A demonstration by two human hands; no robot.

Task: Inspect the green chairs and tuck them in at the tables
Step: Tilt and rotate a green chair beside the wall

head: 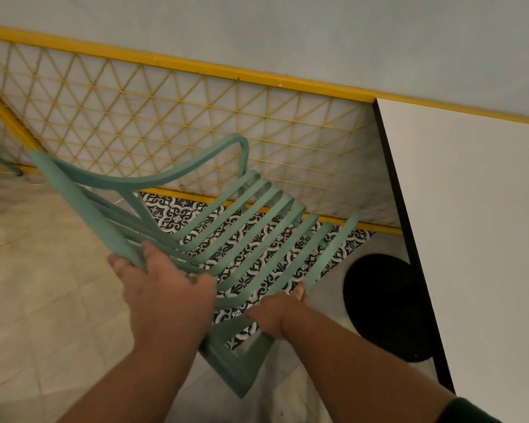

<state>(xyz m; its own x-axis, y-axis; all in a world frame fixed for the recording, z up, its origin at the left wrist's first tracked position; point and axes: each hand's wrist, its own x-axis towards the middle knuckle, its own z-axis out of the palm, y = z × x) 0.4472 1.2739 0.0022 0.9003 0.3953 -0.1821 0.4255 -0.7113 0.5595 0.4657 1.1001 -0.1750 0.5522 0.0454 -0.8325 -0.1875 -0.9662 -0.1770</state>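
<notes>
A green slatted chair (251,227) with curved armrests stands tilted in front of me, its seat slats running toward the wall. My left hand (165,288) grips the top of the chair's back at the left, fingers curled over the rail. My right hand (278,315) holds the back's right end, near the armrest. The white table (477,239) with a black edge lies to the right of the chair, apart from it.
The table's round black base (385,306) sits on the floor just right of the chair. A yellow lattice railing (177,117) lines the wall behind. Patterned black-and-white tiles (177,215) run under the chair; beige floor tiles spread left. Another green chair leg (0,160) shows far left.
</notes>
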